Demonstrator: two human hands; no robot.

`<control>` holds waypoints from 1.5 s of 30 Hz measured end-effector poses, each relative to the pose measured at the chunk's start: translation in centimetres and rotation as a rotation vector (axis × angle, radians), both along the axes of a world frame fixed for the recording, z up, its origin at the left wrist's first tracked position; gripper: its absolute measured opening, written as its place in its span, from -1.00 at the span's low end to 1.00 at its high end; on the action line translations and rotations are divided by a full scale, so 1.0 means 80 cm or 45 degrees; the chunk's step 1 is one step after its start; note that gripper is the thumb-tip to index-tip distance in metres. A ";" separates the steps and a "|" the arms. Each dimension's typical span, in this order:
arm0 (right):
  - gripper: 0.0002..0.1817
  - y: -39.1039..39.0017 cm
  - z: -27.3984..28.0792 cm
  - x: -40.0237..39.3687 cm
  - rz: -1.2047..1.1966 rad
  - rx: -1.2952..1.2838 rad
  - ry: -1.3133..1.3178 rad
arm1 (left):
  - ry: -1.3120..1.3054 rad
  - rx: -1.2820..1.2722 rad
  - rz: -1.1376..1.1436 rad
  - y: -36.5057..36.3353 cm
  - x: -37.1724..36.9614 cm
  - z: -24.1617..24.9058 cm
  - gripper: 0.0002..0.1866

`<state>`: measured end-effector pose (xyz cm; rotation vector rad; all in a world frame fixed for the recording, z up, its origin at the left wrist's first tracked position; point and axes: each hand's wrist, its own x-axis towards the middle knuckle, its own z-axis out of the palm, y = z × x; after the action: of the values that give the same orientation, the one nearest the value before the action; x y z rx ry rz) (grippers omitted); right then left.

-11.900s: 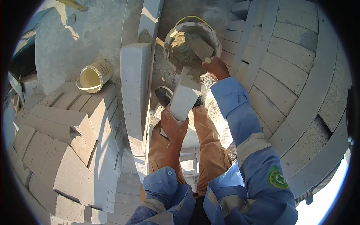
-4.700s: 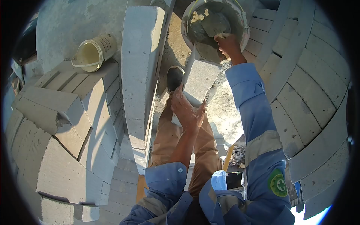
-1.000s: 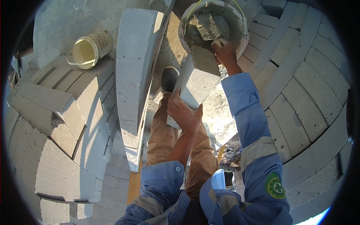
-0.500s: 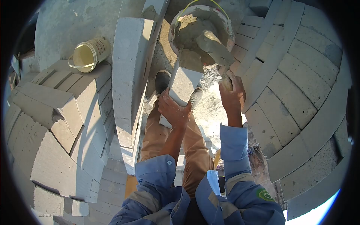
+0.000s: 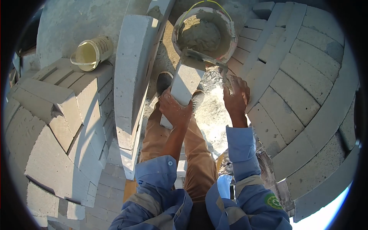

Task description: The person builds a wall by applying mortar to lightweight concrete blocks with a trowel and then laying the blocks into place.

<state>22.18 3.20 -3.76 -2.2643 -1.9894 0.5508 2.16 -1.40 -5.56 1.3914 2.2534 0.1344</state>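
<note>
My left hand (image 5: 175,108) is closed around the near end of a pale grey block (image 5: 186,82), which is held over my legs and points toward the bucket. Wet mortar covers the block's far end. In my right hand (image 5: 236,94) is the handle of a trowel (image 5: 207,58). Its mortar-smeared blade lies edge-on across the far end of the block and appears to touch it. Just beyond stands a mortar bucket (image 5: 232,45) with a yellow-green handle, holding grey mortar (image 5: 201,35).
A low block wall (image 5: 132,76) runs along my left. Stacked blocks (image 5: 57,153) stand farther left, with a cream pail (image 5: 92,53) tipped on its side on top. More stacked blocks (image 5: 295,92) rise at the right. My shoe (image 5: 164,82) is beside the held block.
The trowel has come out of the bucket, down and left onto the block's far end, its blade now turned edge-on. My left hand keeps its hold on the block.
</note>
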 end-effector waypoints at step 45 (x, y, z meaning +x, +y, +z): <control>-0.56 0.112 -0.101 -0.006 -0.461 -0.781 0.109 | -0.153 -0.028 0.022 0.004 -0.039 -0.010 -0.11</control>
<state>21.68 12.12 -11.87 -2.7739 -1.4410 1.3242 -0.98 -1.07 -6.39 1.3174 2.1622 0.1927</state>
